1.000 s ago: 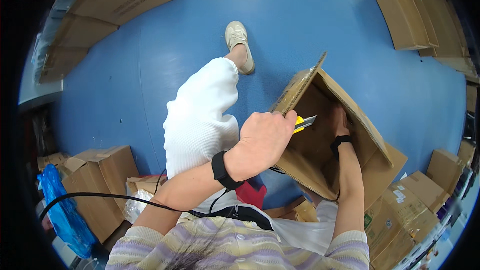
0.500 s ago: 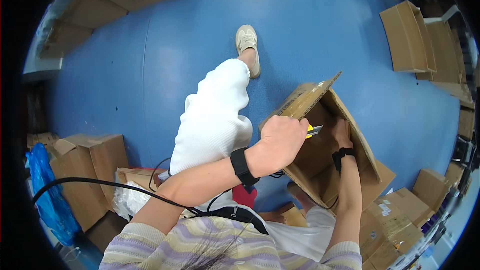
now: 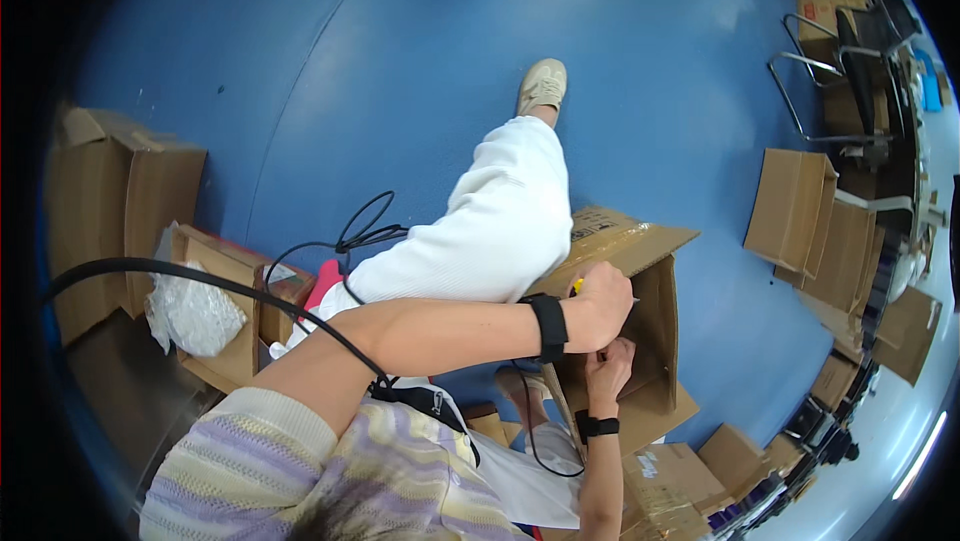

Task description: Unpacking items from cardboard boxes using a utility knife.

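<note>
An open brown cardboard box [image 3: 658, 331] stands on the floor at my right side, tilted, with a taped flap [image 3: 640, 241] folded outward at its far edge. My left hand [image 3: 600, 303] is closed round a yellow utility knife [image 3: 577, 286], over the box opening. Most of the knife is hidden by the fingers; a bit of its blade shows on the right. Just below it, my right hand [image 3: 611, 369] is at the mouth of the box, fingers curled together. Whatever its fingertips grip is too small to make out. Both wrists wear black straps.
A black cable [image 3: 200, 266] runs from the left to my waist; more cable [image 3: 370, 234] lies by my knee. At left are tall cartons [image 3: 125, 221] and a box with clear plastic wrap [image 3: 200, 316]. Cartons [image 3: 790, 211] and a chair [image 3: 850, 71] stand at right.
My right hand has moved from the box's far inner wall back toward its near side, close under the left hand. The view has swung right, and the knife is now mostly covered.
</note>
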A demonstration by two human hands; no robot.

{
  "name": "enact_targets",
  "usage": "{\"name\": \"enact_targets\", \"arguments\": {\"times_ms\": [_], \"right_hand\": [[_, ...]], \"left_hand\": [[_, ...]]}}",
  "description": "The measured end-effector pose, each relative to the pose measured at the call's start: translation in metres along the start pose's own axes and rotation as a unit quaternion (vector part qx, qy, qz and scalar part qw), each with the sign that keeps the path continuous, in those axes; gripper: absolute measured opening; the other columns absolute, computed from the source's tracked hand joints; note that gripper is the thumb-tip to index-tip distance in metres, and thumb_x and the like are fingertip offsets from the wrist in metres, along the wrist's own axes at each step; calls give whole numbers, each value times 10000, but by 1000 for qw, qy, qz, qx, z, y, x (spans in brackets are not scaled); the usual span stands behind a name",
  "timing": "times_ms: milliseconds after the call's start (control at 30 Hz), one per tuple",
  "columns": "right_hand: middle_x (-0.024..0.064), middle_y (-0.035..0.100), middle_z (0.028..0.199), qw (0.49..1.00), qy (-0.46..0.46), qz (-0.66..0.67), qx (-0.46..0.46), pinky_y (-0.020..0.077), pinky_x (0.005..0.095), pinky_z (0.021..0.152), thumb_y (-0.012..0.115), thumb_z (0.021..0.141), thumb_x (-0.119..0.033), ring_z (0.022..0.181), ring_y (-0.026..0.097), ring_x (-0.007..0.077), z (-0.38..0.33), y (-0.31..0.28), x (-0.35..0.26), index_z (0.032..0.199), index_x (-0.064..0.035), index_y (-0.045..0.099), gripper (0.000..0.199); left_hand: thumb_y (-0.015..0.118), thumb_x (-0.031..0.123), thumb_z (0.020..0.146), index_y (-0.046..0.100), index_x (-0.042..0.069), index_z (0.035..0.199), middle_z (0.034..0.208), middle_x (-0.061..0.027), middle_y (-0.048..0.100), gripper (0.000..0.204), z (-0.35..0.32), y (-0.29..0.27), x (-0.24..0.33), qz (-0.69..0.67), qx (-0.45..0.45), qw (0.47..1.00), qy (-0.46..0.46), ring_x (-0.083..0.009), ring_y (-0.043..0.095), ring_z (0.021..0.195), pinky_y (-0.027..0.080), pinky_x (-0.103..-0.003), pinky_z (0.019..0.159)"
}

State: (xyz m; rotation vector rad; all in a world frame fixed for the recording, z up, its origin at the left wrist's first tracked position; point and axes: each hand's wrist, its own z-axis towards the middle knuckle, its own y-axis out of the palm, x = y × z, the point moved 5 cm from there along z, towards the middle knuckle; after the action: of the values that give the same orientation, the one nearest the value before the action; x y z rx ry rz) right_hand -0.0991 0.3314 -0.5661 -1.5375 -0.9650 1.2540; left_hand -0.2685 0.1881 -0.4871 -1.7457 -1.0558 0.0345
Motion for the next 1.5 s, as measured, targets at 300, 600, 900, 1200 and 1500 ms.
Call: {"name": "enact_targets", "arguments": {"times_ms": [300,600,900,1200,1500], "right_hand": [[88,663,752,994,66,-74,-56,519,415,655,824,685,-202,775,634,310,2,-8,-20,760,-80,707,185],[157,719,859,963,160,-88,-199,554,439,722,821,705,-267,807,696,340,-6,10,-4,852,-94,733,243],[161,712,804,930,153,-197,-269,560,450,737,800,709,-432,800,700,351,1,25,-7,942,-88,730,421],[167,697,790,945,103,-241,-195,551,485,693,744,743,-282,765,687,360,9,20,11,880,-120,707,215],[149,643,671,968,100,-211,-92,489,488,600,713,798,-368,674,633,359,-9,-111,13,766,-134,675,239]], "left_hand": [[708,210,742,764,108,889,790,-13,707,187,-1,2,-1,35,2,999,29,-197,688,682,556,-366,458],[707,221,741,764,106,896,803,-18,712,202,-5,-1,2,49,-16,998,31,-206,697,688,558,-370,457],[678,207,792,762,105,891,782,-16,707,165,2,2,-5,9,-9,1000,20,-207,692,664,546,-386,432],[638,172,815,749,122,823,775,-40,719,122,9,13,-13,-43,84,996,0,-200,708,699,529,-349,518],[680,163,743,671,115,1012,869,-104,706,274,-5,-9,-43,-53,147,987,25,-290,709,826,554,-408,680]]}}
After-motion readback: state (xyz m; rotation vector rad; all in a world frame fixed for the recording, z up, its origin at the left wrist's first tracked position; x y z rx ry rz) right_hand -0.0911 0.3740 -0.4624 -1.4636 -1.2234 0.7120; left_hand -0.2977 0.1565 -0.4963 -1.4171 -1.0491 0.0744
